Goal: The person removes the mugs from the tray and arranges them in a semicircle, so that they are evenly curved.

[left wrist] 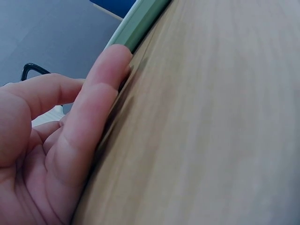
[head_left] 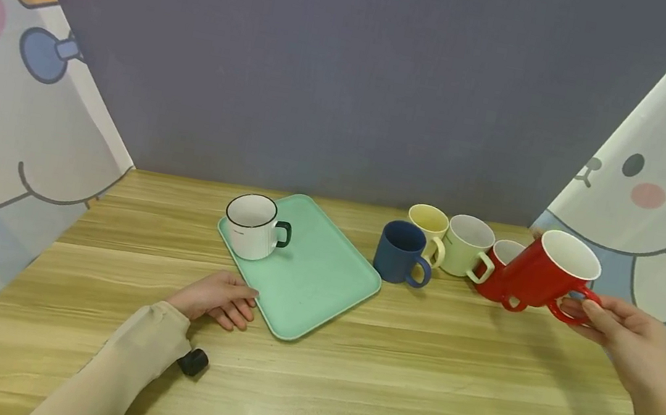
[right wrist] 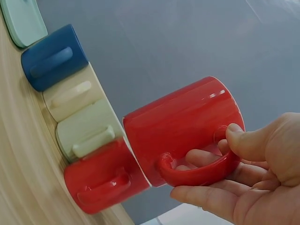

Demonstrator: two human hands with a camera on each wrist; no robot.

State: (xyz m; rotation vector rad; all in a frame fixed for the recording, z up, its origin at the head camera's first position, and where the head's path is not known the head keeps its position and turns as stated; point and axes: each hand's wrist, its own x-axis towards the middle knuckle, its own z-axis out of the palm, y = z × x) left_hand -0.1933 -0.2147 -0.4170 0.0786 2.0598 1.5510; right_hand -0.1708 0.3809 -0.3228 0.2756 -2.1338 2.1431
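My right hand [head_left: 635,339] grips the handle of a large red mug [head_left: 547,273] with a white inside, fingers through the handle loop. The mug is tilted and raised off the table, close to a second red mug [right wrist: 103,178] that stands partly hidden behind it in the head view. Whether the two red mugs touch, I cannot tell. My left hand [head_left: 221,299] rests on the table with relaxed fingers at the near left edge of a mint green tray [head_left: 316,271]. A white enamel-style mug [head_left: 251,241] with a black rim and handle stands on the tray's left part.
Right of the tray, a navy blue mug [head_left: 393,258], a yellow mug [head_left: 428,220] and a pale green mug [head_left: 464,251] stand close together beside the standing red mug. A grey panel [head_left: 354,79] rises behind the wooden table [head_left: 407,396].
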